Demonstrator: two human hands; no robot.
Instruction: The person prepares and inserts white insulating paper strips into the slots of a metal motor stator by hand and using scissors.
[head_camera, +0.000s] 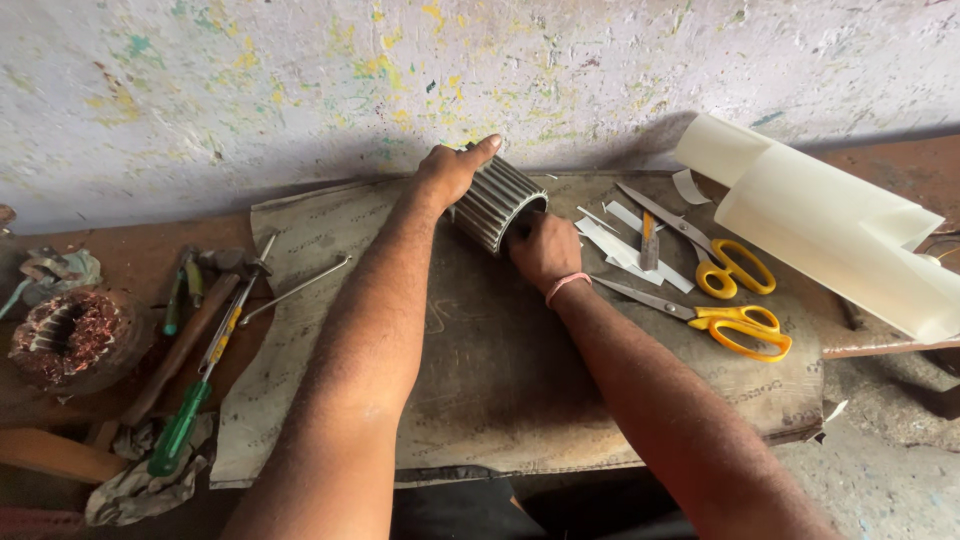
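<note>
— Left hand (450, 172)? Cupped over the far end of the ribbed grey metal stator cylinder (492, 203) — lying sideways on the worn brown mat (500, 380).
— Right hand (545, 250)? Fingers curled at its open mouth; contents hidden.

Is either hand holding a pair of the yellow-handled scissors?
No: both pairs of yellow-handled scissors lie on the mat, while the left hand and right hand grip the ribbed metal cylinder.

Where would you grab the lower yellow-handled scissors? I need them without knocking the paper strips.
Take the lower scissors by the yellow loops, coming from the right. The blades point left toward the right hand, and the paper strips lie beyond the tips, so the handle end looks clearest.
</note>
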